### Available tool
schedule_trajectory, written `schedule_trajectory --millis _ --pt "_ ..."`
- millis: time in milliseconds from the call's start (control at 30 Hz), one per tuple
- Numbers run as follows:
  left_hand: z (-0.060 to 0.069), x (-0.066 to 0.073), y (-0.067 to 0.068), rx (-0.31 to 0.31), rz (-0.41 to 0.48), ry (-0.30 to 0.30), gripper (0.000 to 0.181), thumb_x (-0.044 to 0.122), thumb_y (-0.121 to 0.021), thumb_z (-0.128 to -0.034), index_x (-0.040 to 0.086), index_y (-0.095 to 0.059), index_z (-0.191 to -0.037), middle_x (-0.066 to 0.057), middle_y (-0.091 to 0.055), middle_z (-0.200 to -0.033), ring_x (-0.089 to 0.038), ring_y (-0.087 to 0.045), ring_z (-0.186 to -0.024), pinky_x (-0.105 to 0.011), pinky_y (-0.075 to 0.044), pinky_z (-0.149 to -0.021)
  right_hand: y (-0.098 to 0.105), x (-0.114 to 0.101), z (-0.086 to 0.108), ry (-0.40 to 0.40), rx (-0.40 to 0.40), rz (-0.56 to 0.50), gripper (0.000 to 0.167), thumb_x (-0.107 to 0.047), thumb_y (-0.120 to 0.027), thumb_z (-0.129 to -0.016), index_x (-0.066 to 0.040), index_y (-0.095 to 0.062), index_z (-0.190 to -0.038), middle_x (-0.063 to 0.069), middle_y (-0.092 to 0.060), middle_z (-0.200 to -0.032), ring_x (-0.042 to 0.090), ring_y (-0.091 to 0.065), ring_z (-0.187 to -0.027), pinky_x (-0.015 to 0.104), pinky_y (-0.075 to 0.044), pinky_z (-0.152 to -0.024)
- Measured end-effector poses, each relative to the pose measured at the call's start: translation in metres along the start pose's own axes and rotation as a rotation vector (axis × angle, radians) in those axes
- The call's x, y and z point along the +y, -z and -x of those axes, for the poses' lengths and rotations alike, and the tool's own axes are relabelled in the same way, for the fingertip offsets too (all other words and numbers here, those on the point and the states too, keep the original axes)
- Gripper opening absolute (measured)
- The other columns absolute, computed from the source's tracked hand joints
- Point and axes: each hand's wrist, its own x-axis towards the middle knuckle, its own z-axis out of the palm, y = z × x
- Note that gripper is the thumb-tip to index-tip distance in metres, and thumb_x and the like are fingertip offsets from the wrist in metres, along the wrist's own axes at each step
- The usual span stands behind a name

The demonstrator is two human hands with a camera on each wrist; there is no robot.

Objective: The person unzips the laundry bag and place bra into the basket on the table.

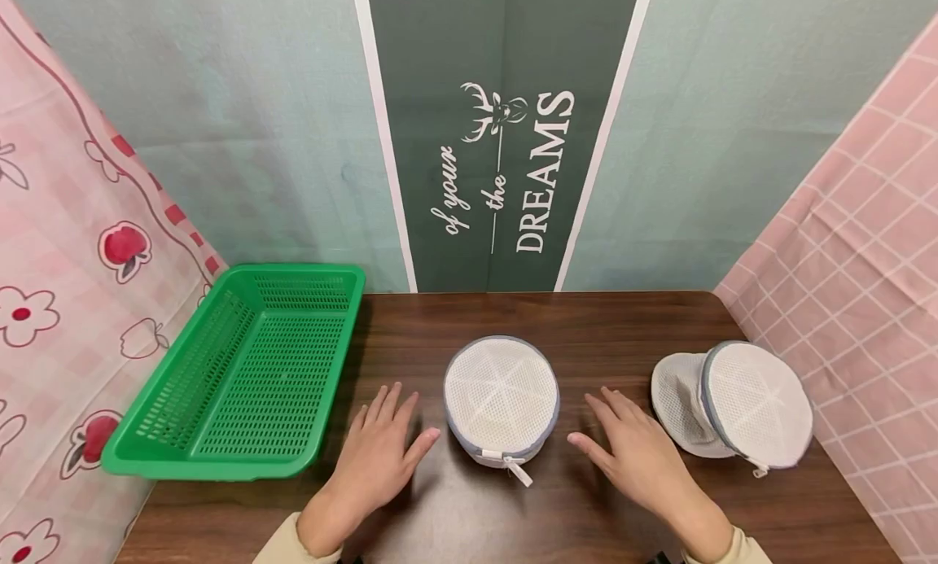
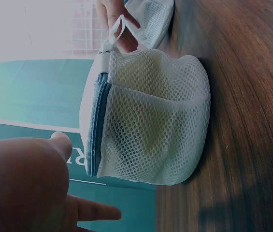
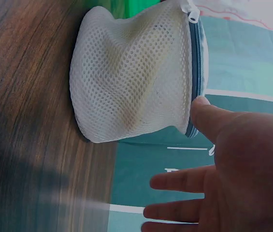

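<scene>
A round white mesh laundry bag with a blue-grey zipper rim stands upright in the middle of the table. Its zip pull and white tab face the person. Through the mesh in the left wrist view, something pale yellowish shows inside the bag; its kind cannot be made out. My left hand is just left of the bag, fingers spread and straight, apart from it. To the right of the bag is my right hand, also with extended fingers and holding nothing. The right wrist view shows its thumb near the zipper edge of the bag.
A green perforated plastic basket sits at the left of the brown wooden table. Two more white mesh bags lie overlapping at the right edge. Cloth hangings surround the table at the back and both sides.
</scene>
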Motion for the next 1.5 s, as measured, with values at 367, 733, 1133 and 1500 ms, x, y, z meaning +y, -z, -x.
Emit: schedule_trajectory --millis 367,733,1133,1500 --pt "0.001 0.002 -0.001 0.053 0.049 -0.026 0.051 0.047 -0.052 -0.104 0.004 -0.068 -0.125 -0.016 -0.066 -0.127 -0.035 -0.063 -0.118 -0.057 -0.053 -0.091 0.006 -0.01 -0.002 -0.032 0.055 -0.047 0.043 -0.045 -0.069 -0.095 -0.01 -0.071 -0.12 0.011 -0.071 -0.118 0.033 -0.067 -0.112 0.055 -0.053 -0.089" --pt "0.003 0.008 0.0 -0.061 0.227 0.008 0.042 0.051 -0.045 -0.106 0.018 -0.072 -0.106 0.004 -0.073 -0.096 -0.023 -0.071 -0.09 -0.049 -0.054 -0.071 0.012 -0.026 0.002 -0.06 0.008 -0.081 0.023 -0.05 -0.071 -0.093 -0.028 -0.072 -0.095 -0.017 -0.062 -0.077 0.003 -0.058 -0.067 0.031 -0.046 -0.057" --pt "0.002 0.015 -0.002 -0.275 0.688 -0.037 0.048 0.04 -0.039 -0.1106 0.006 -0.071 -0.099 -0.002 -0.071 -0.088 -0.015 -0.066 -0.083 -0.032 -0.054 -0.075 0.013 -0.043 0.006 0.006 0.028 -0.115 0.016 -0.05 -0.072 -0.091 -0.037 -0.067 -0.083 -0.028 -0.053 -0.074 -0.006 -0.051 -0.068 0.024 -0.044 -0.056" --pt "-0.002 0.023 -0.016 -0.373 0.981 0.026 0.054 0.034 -0.035 -0.1122 -0.008 -0.068 -0.102 -0.009 -0.07 -0.089 -0.026 -0.068 -0.081 -0.037 -0.057 -0.063 0.012 -0.056 0.009 0.087 0.051 -0.13 0.017 -0.05 -0.072 -0.091 -0.035 -0.069 -0.084 -0.028 -0.058 -0.079 -0.009 -0.05 -0.071 0.023 -0.046 -0.058"
